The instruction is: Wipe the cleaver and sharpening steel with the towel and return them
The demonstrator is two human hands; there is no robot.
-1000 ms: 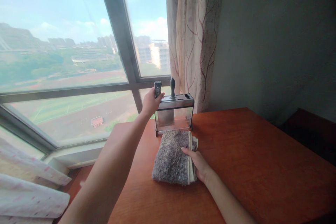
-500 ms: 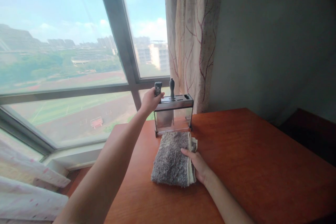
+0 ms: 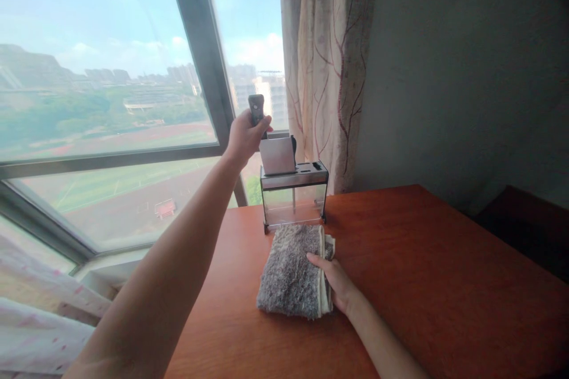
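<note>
Window (image 3: 204, 41) beyond the surface's (image 3: 427, 272) far left corner
Branch-patterned curtain (image 3: 331, 65) hangs behind the far edge; pink-spotted curtain (image 3: 40, 334) off the left edge; green field (image 3: 102, 185) outside.

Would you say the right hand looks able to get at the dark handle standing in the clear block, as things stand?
Probably not easily: the right hand holds the folded towel, and the knife in the left hand screens most of that dark handle.

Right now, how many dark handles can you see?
2: one handle in the left hand, another handle partly hidden behind the metal blade above the clear-sided block. Others could be hidden.
</note>
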